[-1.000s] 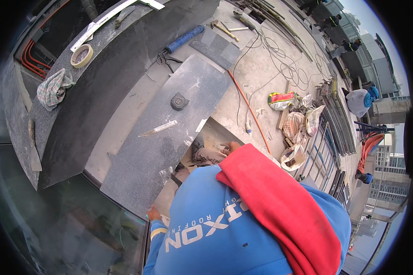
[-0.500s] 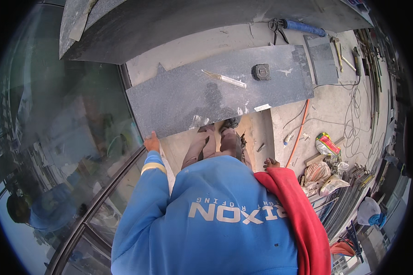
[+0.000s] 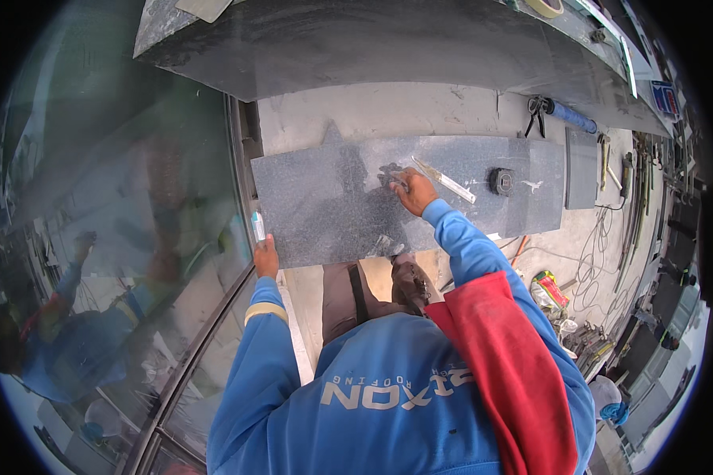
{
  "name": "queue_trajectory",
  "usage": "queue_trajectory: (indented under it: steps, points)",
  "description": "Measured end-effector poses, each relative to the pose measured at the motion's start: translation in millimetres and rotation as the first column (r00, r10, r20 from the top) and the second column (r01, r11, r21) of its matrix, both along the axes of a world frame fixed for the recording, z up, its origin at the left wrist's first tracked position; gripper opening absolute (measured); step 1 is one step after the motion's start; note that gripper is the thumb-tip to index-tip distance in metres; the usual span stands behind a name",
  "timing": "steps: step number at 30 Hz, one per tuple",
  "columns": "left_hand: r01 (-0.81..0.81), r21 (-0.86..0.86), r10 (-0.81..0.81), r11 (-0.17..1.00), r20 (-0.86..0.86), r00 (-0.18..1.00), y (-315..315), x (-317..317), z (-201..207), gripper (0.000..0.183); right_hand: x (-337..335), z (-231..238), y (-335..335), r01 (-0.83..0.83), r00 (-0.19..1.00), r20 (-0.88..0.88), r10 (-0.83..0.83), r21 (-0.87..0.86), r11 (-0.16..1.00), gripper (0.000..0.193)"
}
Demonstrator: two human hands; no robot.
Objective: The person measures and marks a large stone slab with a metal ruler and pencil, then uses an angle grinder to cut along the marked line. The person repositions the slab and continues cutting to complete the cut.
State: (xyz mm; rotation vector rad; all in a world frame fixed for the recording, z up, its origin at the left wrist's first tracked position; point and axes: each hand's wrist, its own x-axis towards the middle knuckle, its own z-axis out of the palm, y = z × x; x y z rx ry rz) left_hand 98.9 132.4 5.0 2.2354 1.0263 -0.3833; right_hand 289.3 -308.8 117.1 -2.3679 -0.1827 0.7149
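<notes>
A long dark grey slab (image 3: pixel 309 207) lies crosswise in front of me. My left hand (image 3: pixel 266 256) grips its near left corner by the window frame, fingers closed on the edge. A small white and teal item (image 3: pixel 258 226) shows just beyond that hand; I cannot make out its kind. My right hand (image 3: pixel 414 191) is over the slab's middle, its fingers bent together and pointing left, a dark shadow under them. Whatever it may hold is hidden. Just right of these fingers lies a whitish utility knife (image 3: pixel 451 185), and farther right a black tape measure (image 3: pixel 501 181).
Along the left runs a glass panel (image 3: pixel 166 237) with reflections. A large dark stone block (image 3: pixel 372 55) rises beyond the slab. At the right are a blue caulking gun (image 3: pixel 572 116), a smaller grey slab piece (image 3: pixel 581 170), cables and a bright bag (image 3: pixel 548 290).
My right hand has come up from beside my body onto the slab, near the knife. My left hand stays at the corner. The view has shifted, and the slab appears lower in it.
</notes>
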Motion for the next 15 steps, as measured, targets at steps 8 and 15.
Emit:
queue_trajectory:
  steps: [8, 15]
  points:
    - [-0.065, -0.307, 0.033, 0.950, -0.109, 0.993, -10, 23, 9, 0.084, 179, -93, 154, -0.408, 0.886, 0.123, 0.446, -0.250, 0.878, 0.041]
    - [-0.115, -0.323, 0.049, 0.939, -0.204, 0.978, -14, 30, 24, 0.086, 209, -113, 140, -0.491, 0.869, -0.205, 0.451, -0.236, 0.838, 0.039]
